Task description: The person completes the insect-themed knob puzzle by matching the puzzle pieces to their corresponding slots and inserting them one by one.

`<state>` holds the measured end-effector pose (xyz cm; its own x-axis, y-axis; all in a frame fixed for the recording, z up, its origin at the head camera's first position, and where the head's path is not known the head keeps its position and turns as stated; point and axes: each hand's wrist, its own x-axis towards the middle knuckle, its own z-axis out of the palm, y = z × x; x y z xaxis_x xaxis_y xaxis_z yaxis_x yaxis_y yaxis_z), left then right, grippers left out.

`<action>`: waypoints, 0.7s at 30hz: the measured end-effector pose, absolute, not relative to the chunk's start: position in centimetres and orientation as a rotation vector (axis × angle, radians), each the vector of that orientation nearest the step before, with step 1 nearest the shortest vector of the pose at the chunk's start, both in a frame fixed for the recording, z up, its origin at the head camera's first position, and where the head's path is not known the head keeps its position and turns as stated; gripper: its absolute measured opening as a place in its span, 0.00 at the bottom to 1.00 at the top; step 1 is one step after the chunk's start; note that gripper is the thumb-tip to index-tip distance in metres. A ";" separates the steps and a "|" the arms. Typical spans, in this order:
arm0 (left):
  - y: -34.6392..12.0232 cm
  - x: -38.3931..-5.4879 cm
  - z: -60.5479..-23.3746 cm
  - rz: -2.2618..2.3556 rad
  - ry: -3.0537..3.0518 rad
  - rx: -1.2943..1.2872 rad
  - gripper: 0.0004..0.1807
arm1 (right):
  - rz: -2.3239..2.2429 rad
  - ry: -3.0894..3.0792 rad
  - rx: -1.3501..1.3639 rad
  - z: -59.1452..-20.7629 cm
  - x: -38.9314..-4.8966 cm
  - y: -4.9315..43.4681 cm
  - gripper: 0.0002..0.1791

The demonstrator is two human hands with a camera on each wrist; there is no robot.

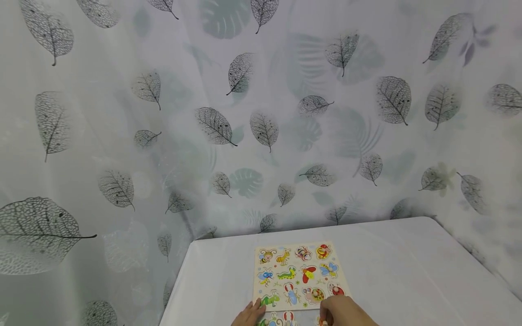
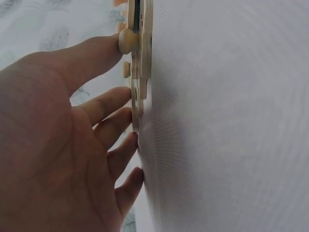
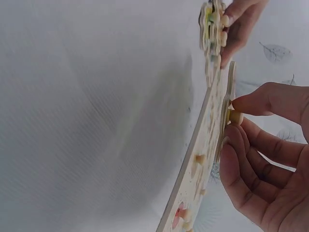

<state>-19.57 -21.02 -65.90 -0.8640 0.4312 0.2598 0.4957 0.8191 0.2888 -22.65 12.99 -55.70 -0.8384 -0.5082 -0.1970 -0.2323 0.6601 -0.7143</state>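
Observation:
A wooden insect peg puzzle board [image 1: 299, 284] lies flat on the white table, covered in colourful bug pictures. My right hand [image 1: 342, 311] is at its near right corner. Thumb and fingers pinch the yellowish knob [image 3: 235, 117] of a thin wooden puzzle piece [image 3: 225, 108], seen edge-on in the right wrist view. My left hand [image 1: 249, 313] lies at the near left corner, fingers extended. In the left wrist view, its thumb touches a round wooden knob [image 2: 128, 41], and its fingertips [image 2: 126, 92] meet the edges of the wooden pieces.
Loose puzzle pieces, one with red pincers [image 1: 289, 318], lie just in front of the board, cut off by the frame's lower edge. In the right wrist view they form a cluster [image 3: 208, 41] by the left hand. A leaf-print curtain [image 1: 261, 136] hangs behind the table [image 1: 391, 262].

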 end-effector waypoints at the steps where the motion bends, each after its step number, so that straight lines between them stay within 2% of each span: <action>1: -21.0 -19.6 -65.8 -0.533 -2.836 -0.720 0.38 | -0.997 2.502 -0.574 -55.6 -22.8 13.0 0.12; 10: -21.0 -19.6 -65.8 -0.561 -2.847 -0.709 0.38 | -1.036 2.606 -0.740 -55.6 -24.2 13.3 0.08; 21: -20.9 -19.6 -65.3 -0.588 -2.898 -0.684 0.40 | -0.979 2.815 -0.807 -55.7 -26.6 12.3 0.12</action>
<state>-19.60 -20.94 -65.32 -0.8931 0.4084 0.1888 0.4497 0.8238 0.3451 -26.64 12.28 -55.71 -0.8619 -0.4936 0.1160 -0.4591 0.6626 -0.5918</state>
